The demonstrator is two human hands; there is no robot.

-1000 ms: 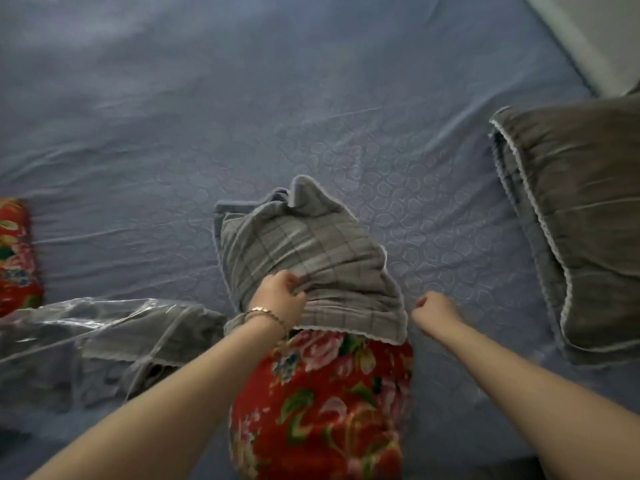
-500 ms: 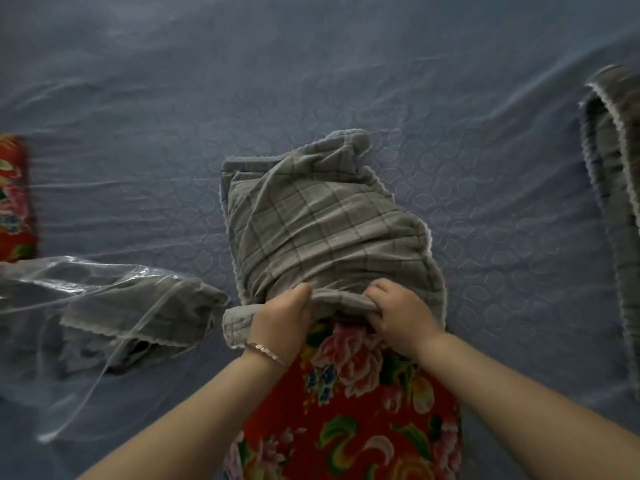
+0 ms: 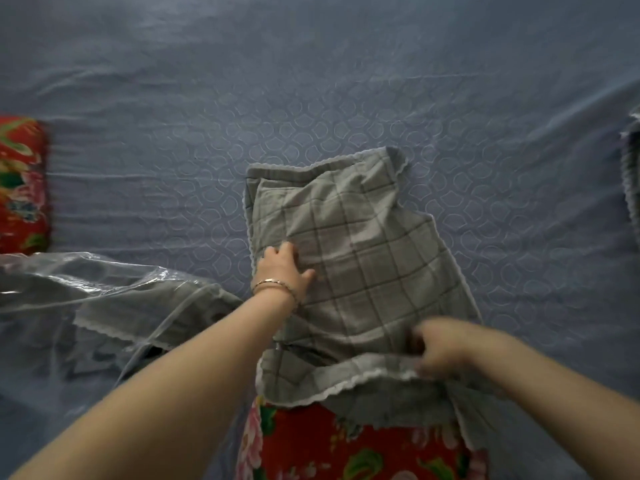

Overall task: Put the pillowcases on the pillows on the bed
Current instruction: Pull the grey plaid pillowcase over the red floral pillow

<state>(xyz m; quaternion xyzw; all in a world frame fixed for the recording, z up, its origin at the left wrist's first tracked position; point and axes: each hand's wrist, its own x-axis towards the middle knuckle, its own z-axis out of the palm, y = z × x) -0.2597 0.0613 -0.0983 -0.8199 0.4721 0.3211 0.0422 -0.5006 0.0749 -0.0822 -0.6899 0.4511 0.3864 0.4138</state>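
Note:
A red floral pillow [image 3: 349, 445] lies at the bottom centre of the blue bed, most of it inside a grey checked pillowcase [image 3: 367, 258] with white lace trim. My left hand [image 3: 282, 270], with a bracelet on the wrist, presses on the left side of the covered part with spread fingers. My right hand [image 3: 438, 348] is blurred and grips the pillowcase's open hem near the lace edge. Only the near end of the pillow shows below the hem.
A second red floral pillow [image 3: 20, 185] lies at the left edge. A clear plastic bag [image 3: 104, 292] holding more grey fabric sits at the left. A covered grey pillow [image 3: 632, 174] peeks in at the right edge. The blue quilted sheet [image 3: 311, 81] stretches beyond.
The pillowcase has been drawn further over the red pillow. My left hand left the hem and moved up onto the covered side; my right hand moved right along the hem.

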